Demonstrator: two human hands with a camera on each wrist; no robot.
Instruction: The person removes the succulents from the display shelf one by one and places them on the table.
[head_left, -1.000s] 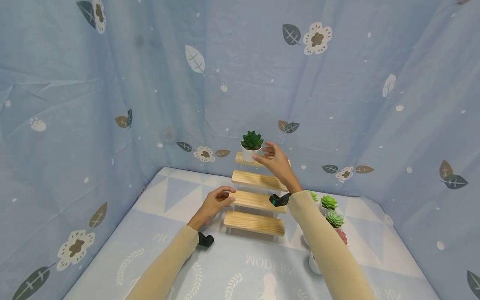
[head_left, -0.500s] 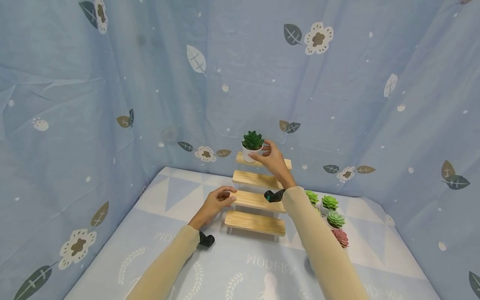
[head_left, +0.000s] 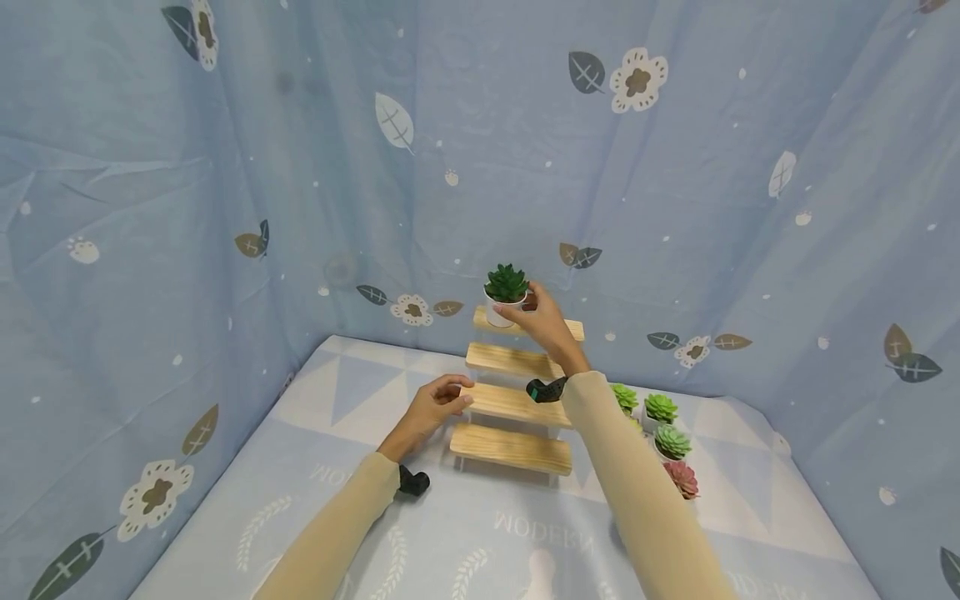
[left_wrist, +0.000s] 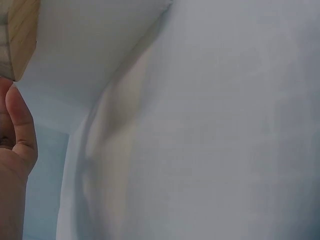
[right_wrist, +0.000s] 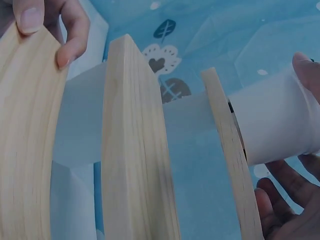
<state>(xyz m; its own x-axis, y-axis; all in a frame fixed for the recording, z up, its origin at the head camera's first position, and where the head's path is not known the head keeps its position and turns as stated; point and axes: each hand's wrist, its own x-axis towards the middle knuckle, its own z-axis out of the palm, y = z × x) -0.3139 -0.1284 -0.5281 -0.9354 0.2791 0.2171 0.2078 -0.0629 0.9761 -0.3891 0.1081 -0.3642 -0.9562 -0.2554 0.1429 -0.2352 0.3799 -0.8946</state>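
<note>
A dark green succulent in a white pot [head_left: 507, 285] stands upright at the left end of the top board of a four-step wooden plant stand [head_left: 510, 448]. My right hand [head_left: 546, 323] holds this pot from the right, thumb in front and fingers behind. Seen from the right wrist, the pot's base [right_wrist: 272, 120] meets the top board, apart from a thin dark gap at one edge. My left hand [head_left: 429, 410] pinches the left end of the second-lowest board; the left wrist view catches its thumb beside a board corner [left_wrist: 22, 37].
Right of the stand, several small potted succulents cluster on the cloth: green ones [head_left: 661, 407], a pale green one [head_left: 672, 442] and a red one [head_left: 681, 479]. My right sleeve [head_left: 637, 483] hides part of them. A patterned blue curtain [head_left: 480, 167] hangs close behind the stand.
My right hand's fingers, spread off the pot a second ago, have come in around it. The pot stays at nearly the same spot on the top board. The left hand has not moved.
</note>
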